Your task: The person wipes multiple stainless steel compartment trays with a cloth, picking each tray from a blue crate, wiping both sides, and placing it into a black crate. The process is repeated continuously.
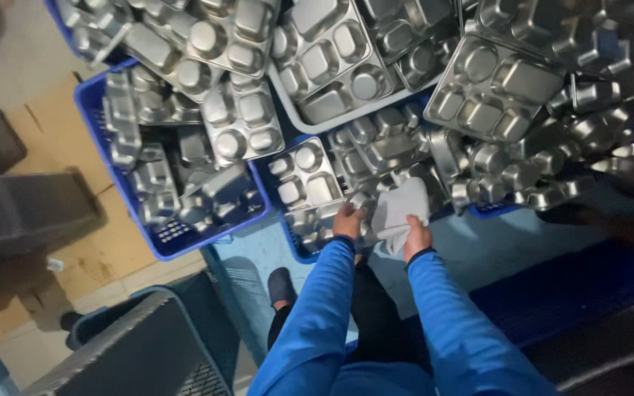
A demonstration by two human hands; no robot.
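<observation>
Single view only, head camera. Looked steeply down from standing height, past blue sleeves to both hands at lower centre. Faced forward over heaped steel trays (317,59) in blue crates (89,95), filling upper frame. Hands near lens; trays mid-distance; floor (45,125) at left, farther. Dark grey bin (148,352) at lower left, close. Right edge dim, blurred. No second view; nothing shared.

Silver steel trays (306,178), blue crates (157,246), white cloth (399,213), blue sleeves (315,315)
</observation>
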